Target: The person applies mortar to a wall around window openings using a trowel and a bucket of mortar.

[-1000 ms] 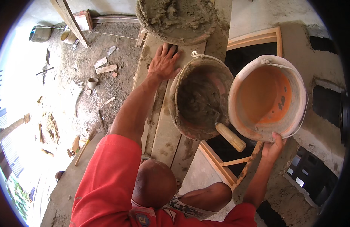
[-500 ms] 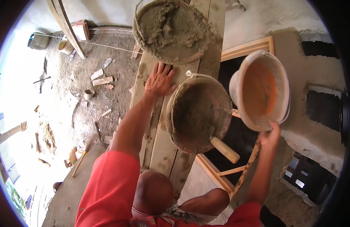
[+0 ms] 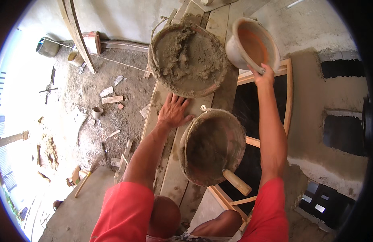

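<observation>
My right hand [image 3: 264, 75] grips the rim of a pale bucket [image 3: 234, 50] with an orange-brown inside, held tilted at the far right of the planks. Flat on the wooden planks [image 3: 176, 161] rests my left hand [image 3: 173, 111], fingers spread, close to the near rim of a wide tub of wet mortar [image 3: 190, 60]. Nearer to me stands a mortar-caked bucket [image 3: 212, 147], mostly hollow, with grey residue inside. Out of its near right side sticks the wooden handle [image 3: 237, 182] of a tool whose head is hidden in the bucket.
Down on the left, the dirt ground [image 3: 102, 76] holds wood scraps, a small cup [image 3: 97, 112] and two buckets near the wall. A slanted wooden post [image 3: 77, 36] stands there. To the right are a wooden window frame [image 3: 289, 97] and a plastered wall with square holes.
My right hand has carried the pale bucket away from me and slightly left, to beside the mortar tub. My view has shifted, and my left hand stays on the planks.
</observation>
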The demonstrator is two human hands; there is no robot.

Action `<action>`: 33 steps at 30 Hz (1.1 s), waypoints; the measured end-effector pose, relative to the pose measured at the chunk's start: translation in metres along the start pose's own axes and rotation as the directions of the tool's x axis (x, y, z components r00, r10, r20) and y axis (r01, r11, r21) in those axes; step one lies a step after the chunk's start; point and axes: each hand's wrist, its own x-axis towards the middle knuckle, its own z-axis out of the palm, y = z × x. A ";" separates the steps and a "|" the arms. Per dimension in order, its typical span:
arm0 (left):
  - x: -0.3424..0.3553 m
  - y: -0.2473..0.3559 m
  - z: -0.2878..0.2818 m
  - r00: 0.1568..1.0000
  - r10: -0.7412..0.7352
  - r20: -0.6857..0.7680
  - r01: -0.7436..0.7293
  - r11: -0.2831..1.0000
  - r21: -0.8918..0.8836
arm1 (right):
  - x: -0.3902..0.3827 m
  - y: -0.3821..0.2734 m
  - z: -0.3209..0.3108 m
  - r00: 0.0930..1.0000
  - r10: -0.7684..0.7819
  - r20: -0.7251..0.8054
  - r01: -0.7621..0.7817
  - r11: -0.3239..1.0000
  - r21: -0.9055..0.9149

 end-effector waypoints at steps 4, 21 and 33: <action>0.004 0.000 0.005 1.000 0.005 0.029 -0.004 1.000 -0.017 | 0.032 0.028 0.036 0.992 0.055 -0.113 -0.049 0.998 0.050; -0.005 -0.006 0.009 1.000 -0.003 -0.012 0.004 0.989 0.148 | -0.159 -0.008 -0.037 0.763 0.048 0.645 0.642 0.057 -0.764; -0.003 -0.012 0.032 0.988 0.093 -0.120 -0.090 0.995 0.029 | -0.392 -0.012 -0.165 0.676 0.488 0.552 0.737 -0.467 -0.488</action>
